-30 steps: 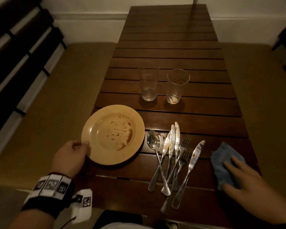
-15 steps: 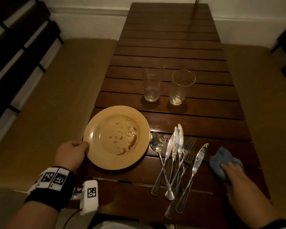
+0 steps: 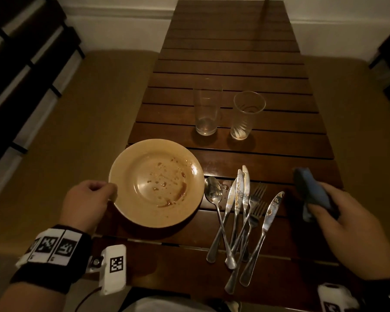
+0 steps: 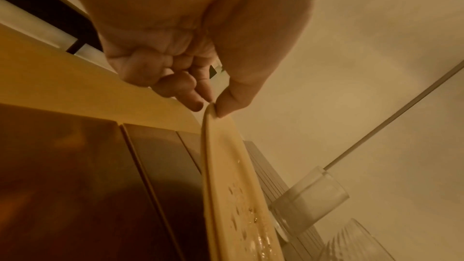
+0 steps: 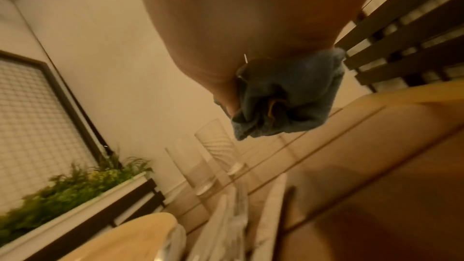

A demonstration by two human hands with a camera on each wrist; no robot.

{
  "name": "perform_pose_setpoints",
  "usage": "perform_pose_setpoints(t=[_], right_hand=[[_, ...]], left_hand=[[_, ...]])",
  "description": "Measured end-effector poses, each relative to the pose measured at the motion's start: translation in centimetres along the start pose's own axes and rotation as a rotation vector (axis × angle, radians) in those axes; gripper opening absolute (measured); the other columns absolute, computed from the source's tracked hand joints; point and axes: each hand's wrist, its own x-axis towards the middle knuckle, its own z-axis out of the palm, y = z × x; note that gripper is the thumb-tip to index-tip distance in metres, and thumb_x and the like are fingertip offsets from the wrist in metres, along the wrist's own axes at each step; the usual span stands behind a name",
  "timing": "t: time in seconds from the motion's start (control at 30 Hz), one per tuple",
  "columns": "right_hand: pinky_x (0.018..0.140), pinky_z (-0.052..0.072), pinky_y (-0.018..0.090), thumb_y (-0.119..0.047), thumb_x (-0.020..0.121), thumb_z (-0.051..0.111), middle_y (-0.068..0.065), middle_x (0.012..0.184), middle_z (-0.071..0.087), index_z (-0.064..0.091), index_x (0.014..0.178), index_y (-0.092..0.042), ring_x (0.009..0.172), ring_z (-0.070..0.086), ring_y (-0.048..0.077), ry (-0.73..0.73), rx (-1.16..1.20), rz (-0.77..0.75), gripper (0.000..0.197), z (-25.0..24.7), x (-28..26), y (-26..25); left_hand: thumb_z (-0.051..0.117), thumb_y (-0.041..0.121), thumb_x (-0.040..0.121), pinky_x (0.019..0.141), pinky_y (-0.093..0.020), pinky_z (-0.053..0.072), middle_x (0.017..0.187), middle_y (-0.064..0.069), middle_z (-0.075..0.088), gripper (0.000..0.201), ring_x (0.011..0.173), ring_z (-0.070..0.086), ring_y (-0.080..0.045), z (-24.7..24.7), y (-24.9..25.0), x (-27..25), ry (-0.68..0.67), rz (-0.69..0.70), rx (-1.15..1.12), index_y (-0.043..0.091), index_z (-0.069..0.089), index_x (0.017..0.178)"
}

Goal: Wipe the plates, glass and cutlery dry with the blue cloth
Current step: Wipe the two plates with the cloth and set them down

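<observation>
Left hand (image 3: 86,200) pinching plate (image 3: 156,183) rim, thumb over, fingers under — steadying for wiping. Right hand (image 3: 347,224) bunching cloth (image 3: 311,190) in curled fingers, clear of table (image 3: 234,55). Glasses (image 3: 207,109) beyond, cutlery (image 3: 241,212) between hands.

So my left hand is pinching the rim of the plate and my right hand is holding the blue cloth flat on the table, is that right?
Not quite. The left hand does pinch the rim of the plate, but the right hand holds the blue cloth bunched up and lifted off the table, not flat on it. The head and right wrist views show this.
</observation>
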Motion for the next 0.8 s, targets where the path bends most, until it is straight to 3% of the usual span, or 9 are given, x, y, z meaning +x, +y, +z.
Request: perform_pose_setpoints(t=[0.1,0.17,0.3,0.4,0.47,0.57,0.67,0.8], right_hand=[[0.073,0.041,0.018,-0.02,0.095,0.058,-0.019,0.108,0.058,0.052,0.128,-0.038,0.096,0.054,-0.006,-0.055,0.035,-0.11,0.038,0.5,1.9,-2.0],[0.074,0.037,0.013,-0.021,0.096,0.057,-0.015,0.108,0.057,0.051,0.129,-0.036,0.096,0.052,-0.007,-0.093,-0.003,-0.158,0.037,1.0,3.1,-3.0],[0.073,0.034,0.009,-0.022,0.096,0.055,-0.011,0.108,0.056,0.051,0.132,-0.03,0.094,0.05,-0.008,-0.143,-0.031,-0.225,0.037,2.0,4.7,-5.2],[0.074,0.033,0.007,-0.021,0.095,0.056,-0.012,0.109,0.054,0.051,0.132,-0.032,0.096,0.048,-0.01,-0.176,-0.002,-0.267,0.039,3.2,5.4,-6.6],[0.074,0.032,0.007,-0.022,0.095,0.056,-0.015,0.109,0.052,0.05,0.131,-0.034,0.096,0.046,-0.013,-0.198,0.005,-0.295,0.039,4.3,5.9,-7.3],[0.079,0.033,0.008,-0.023,0.095,0.056,-0.018,0.111,0.048,0.05,0.13,-0.034,0.096,0.046,-0.01,-0.245,0.027,-0.32,0.038,6.2,6.8,-8.4],[0.09,0.041,0.019,-0.025,0.095,0.054,-0.016,0.115,0.05,0.051,0.128,-0.034,0.104,0.048,-0.001,-0.308,0.072,-0.368,0.035,8.2,7.6,-9.9],[0.097,0.046,0.03,-0.024,0.093,0.056,-0.011,0.123,0.05,0.048,0.134,-0.032,0.11,0.051,0.006,-0.368,0.09,-0.457,0.042,10.4,8.1,-12.4]], left_hand=[[0.069,0.025,0.085,0.061,-0.032,0.042,0.088,-0.001,0.068,0.007,0.079,0.06,-0.015,0.0,0.6,-0.3,0.034,0.053,0.015,0.018,0.069,0.087],[0.068,0.024,0.086,0.056,-0.029,0.04,0.086,-0.002,0.068,0.007,0.076,0.06,-0.016,0.1,0.7,-0.5,0.039,0.064,0.037,0.017,0.069,0.087],[0.066,0.021,0.083,0.059,-0.031,0.044,0.083,-0.005,0.069,0.01,0.072,0.059,-0.02,0.2,0.6,0.0,-0.027,-0.032,-0.028,0.012,0.071,0.082],[0.061,0.02,0.077,0.057,-0.037,0.041,0.071,-0.01,0.059,0.015,0.064,0.051,-0.025,0.3,1.0,0.1,-0.097,-0.115,-0.124,0.007,0.062,0.07],[0.056,0.015,0.079,0.055,-0.036,0.043,0.07,-0.011,0.054,0.01,0.062,0.05,-0.025,0.5,1.3,0.0,-0.141,-0.122,-0.169,0.008,0.058,0.073],[0.056,0.01,0.086,0.055,-0.033,0.05,0.079,-0.009,0.061,0.009,0.067,0.059,-0.023,0.6,1.6,-0.3,-0.219,-0.143,-0.262,0.005,0.06,0.092],[0.064,0.015,0.091,0.067,-0.036,0.055,0.1,-0.011,0.072,0.022,0.09,0.069,-0.027,0.5,1.3,-0.3,-0.294,-0.143,-0.288,0.01,0.063,0.112],[0.061,0.015,0.094,0.078,-0.044,0.058,0.103,-0.024,0.07,0.014,0.091,0.069,-0.032,0.6,1.3,-0.6,-0.323,-0.127,-0.319,0.006,0.068,0.101]])
